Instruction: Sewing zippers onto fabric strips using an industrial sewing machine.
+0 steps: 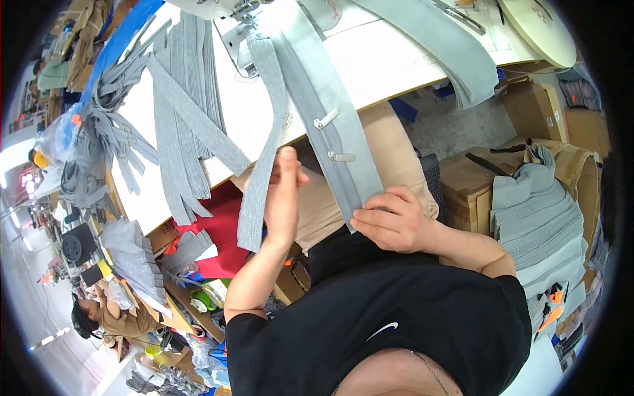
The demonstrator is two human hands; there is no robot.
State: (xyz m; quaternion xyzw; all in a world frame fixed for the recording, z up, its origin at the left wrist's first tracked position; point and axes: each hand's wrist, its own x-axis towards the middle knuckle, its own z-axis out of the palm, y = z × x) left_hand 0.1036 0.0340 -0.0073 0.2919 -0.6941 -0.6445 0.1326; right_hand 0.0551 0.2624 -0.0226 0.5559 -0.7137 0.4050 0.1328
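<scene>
From under the sewing machine (241, 6) at the top, a wide grey fabric panel (347, 138) with a zipper (307, 105) along its edge runs down toward me. Two metal zipper sliders with pull tabs (342, 158) sit on the zipper. My right hand (393, 221) pinches the panel's near end at the zipper tape. A separate grey fabric strip (264, 178) hangs from the machine area, left of the zipper. My left hand (284, 201) is beside and partly behind this strip, its thumb raised apart from the bent fingers; some fingers are hidden.
Stacked grey strips (185, 112) lie left on the white table (389, 72), some overhanging its edge. More grey fabric (456, 59) drapes off the right side. At right, a cardboard box (462, 188) stands near piled grey pieces (538, 211). Another person (125, 320) is at far left.
</scene>
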